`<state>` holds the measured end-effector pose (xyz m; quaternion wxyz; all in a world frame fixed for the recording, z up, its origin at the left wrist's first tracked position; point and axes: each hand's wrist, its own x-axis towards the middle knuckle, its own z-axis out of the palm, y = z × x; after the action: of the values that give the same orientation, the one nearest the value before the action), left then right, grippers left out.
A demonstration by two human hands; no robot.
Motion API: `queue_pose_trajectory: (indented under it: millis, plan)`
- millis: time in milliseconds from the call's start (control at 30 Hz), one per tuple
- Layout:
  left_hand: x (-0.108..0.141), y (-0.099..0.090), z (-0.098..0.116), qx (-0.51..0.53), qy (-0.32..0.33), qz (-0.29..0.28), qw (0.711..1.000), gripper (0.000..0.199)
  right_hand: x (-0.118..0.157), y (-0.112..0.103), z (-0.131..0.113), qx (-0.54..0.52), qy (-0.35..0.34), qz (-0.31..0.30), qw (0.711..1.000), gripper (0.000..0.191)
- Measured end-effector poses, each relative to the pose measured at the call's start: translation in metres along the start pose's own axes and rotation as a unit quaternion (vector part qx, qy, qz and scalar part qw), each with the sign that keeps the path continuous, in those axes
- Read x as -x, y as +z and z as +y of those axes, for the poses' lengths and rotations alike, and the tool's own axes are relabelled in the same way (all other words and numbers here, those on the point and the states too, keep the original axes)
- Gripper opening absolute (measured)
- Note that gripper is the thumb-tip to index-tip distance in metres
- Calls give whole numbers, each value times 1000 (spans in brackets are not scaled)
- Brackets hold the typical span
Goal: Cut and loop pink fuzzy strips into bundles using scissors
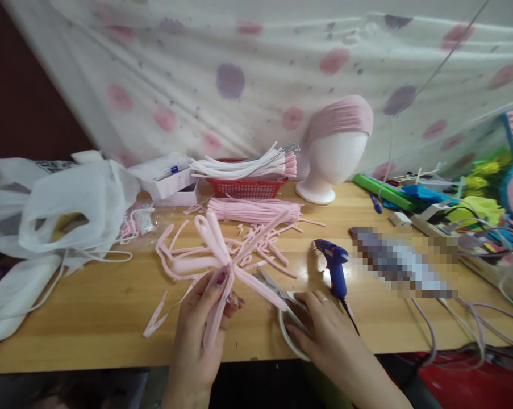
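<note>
My left hand (209, 318) pinches the middle of a pink pipe-cleaner flower (213, 241), whose long looped petals spread out from the fingers. One loop hangs down in front of the palm, and another slants to the right, over the scissors. My right hand (324, 321) is closed on the white-handled scissors (288, 324), low over the table's front part. Their metal blades point up and left, partly behind the pink loop. Loose pink pipe cleaners (277, 258) and a bundle of pink pipe cleaners (247, 210) lie beyond the flower.
A blue glue gun (333, 267) lies right of the scissors, its cord running forward. Behind stand a red basket (245, 188) of white and pink stems and a white foam head (335, 159). Plastic bags (69, 204) crowd the left; a power strip (473, 244) and cables the right.
</note>
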<state>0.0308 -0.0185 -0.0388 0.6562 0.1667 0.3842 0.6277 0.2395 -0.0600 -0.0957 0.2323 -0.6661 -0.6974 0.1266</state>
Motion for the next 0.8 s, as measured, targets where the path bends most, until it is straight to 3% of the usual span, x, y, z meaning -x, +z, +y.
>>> queue_pose_trajectory:
  millis: [100, 233, 333, 400, 467, 600, 733, 800]
  plan:
    - [5, 3, 1, -8, -19, -2, 1000, 33, -10, -7, -9, -26, -20, -21, 999, 21]
    - [13, 3, -7, -21, -70, -18, 997, 34, -16, -35, -33, -214, 6, -21, 977, 32]
    - [18, -1, -16, -53, -131, -66, 988, 33, -19, -46, -53, -350, 24, -81, 933, 34]
    - [21, -4, -19, -68, -172, -111, 976, 32, -21, -44, -62, -441, 24, -136, 887, 34]
    - [23, -6, -18, -72, -196, -162, 964, 29, -24, -39, -68, -503, 33, -150, 850, 37]
    - [22, -5, -16, -99, -222, -247, 938, 38, -23, -30, -66, -559, 69, -195, 803, 43]
    - [17, -6, -22, -173, -233, -229, 929, 43, -19, -31, -58, -538, 123, -214, 806, 44]
    - [15, -7, -26, -137, -254, -248, 925, 39, -18, -32, -55, -562, 142, -259, 773, 44]
